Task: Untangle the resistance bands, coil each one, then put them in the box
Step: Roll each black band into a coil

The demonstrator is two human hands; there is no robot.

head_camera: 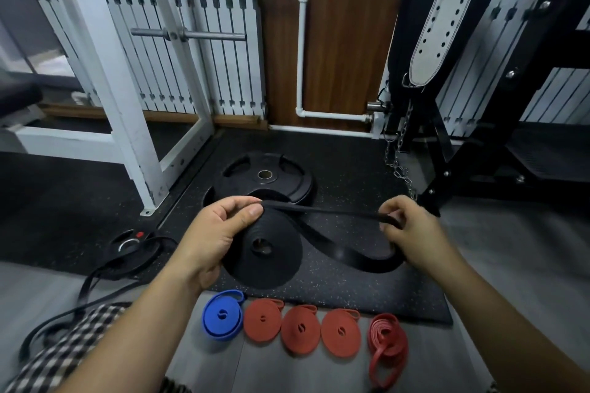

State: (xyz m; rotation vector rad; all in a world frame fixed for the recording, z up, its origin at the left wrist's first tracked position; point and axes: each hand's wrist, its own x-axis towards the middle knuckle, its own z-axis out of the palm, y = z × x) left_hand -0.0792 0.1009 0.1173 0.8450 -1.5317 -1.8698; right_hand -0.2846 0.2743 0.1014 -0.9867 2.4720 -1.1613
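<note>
While a thick coil of black band (pixel 266 249) is being gripped at frame centre by the curled fingers of the left hand (pixel 214 233), its loose tail is being pinched right of centre by the right hand (pixel 412 230), above five coiled bands (pixel 300 327) along the lower edge.

A single wide-angle head-worn camera looks forward and down from above the person's forearms, close over both hands at mid-frame. It faces a wood-panelled wall (pixel 344 41) lined with white radiators (pixel 191 41), with the dark rubber floor mat (pixel 351 281) directly below. Straight lines bow toward the frame edges. No second view overlaps it.
</note>
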